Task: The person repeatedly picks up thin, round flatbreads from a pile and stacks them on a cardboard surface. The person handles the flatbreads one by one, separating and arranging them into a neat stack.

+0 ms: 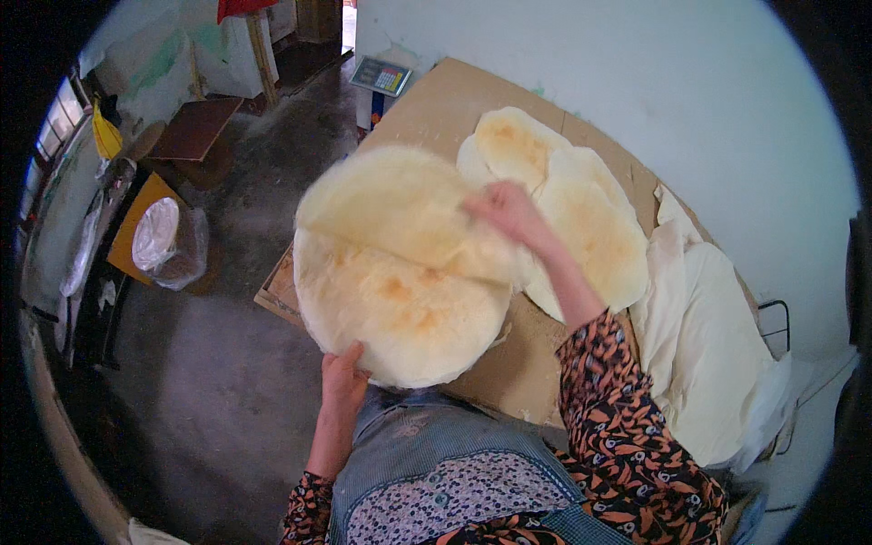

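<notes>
My left hand [345,381] grips the near edge of a large round flatbread [409,320], pale with browned spots, thumb on top. Across its far half lies a blurred paler layer of flatbread [388,197]; I cannot tell whether it is a fold or a separate piece. My right hand [507,212], blurred by motion, pinches the right edge of this layer. The breads are in front of my apron, partly over the left edge of a table [524,368] with a brown board-like top. More overlapping flatbreads [586,225] lie on the table beyond my right hand.
Cream cloth [708,334] is heaped at the table's right end, near a white wall [613,68]. A digital scale [380,76] stands by the far left corner. Leftward on the floor are a plastic-lined container [158,235] and a low brown-topped table [195,129].
</notes>
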A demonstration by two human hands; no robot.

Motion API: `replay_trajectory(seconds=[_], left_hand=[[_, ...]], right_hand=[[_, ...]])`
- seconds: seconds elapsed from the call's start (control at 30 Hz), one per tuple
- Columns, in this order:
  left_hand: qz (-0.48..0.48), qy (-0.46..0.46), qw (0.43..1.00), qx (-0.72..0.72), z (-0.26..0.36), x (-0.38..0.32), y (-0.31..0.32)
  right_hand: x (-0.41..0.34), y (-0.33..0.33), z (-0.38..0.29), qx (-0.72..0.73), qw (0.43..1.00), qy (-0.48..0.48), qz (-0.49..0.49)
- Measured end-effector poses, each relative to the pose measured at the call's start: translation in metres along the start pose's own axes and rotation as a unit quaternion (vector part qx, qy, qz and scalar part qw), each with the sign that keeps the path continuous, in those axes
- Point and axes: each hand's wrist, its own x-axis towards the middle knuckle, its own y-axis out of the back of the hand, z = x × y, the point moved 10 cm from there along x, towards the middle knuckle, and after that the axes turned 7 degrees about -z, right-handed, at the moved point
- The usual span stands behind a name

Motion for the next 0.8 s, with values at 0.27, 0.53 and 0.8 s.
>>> replay_trajectory(seconds=[0.27,0.53,0.8], left_hand=[[-0.007,-0.022,1.0,-0.015,0.0,0.01,0.007],[-0.032,-0.021,0.997,0.068,0.006,0.024,0.009],[-0.249,0.019,0.965,-0.079,0.041,-0.02,-0.068]], right_hand=[[0.063,0.244,-0.041,-0.16,0.961,0.023,0.226],[0.027,0.253,-0.074,-0.468,0.825,0.038,0.316],[-0.032,-0.032,0.019,-0.183,0.979,0.063,-0.072]])
